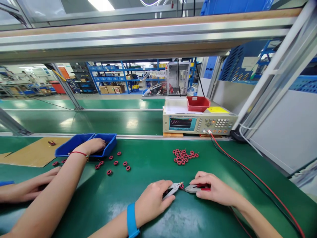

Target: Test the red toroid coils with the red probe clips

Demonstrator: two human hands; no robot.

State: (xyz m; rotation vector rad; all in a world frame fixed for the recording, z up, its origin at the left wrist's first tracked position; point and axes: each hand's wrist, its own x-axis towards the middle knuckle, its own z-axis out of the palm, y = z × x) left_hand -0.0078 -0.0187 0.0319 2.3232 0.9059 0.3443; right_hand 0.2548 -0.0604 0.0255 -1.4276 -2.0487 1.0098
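Low at the centre, my left hand (155,199), with a blue wristband (132,219), is closed on a silver test clip with dark handles (172,188). My right hand (218,189) pinches a second test clip with red handles (195,188). Between the two clips' jaws is a small red-wound toroid coil (181,186). The left clip's tip reaches one wire lead of the coil, and the right clip's tip is at its other side; whether both grip the leads I cannot tell. Beyond my hands lies a cluster of similar coils (182,156).
A tester (200,124) with a waveform on its screen stands behind, a red tray (198,103) on top. Red (260,175) and black cables trail down the right side. On the left, a co-worker's hand (95,145) reaches into a blue bin (70,145); loose coils (116,163) lie nearby.
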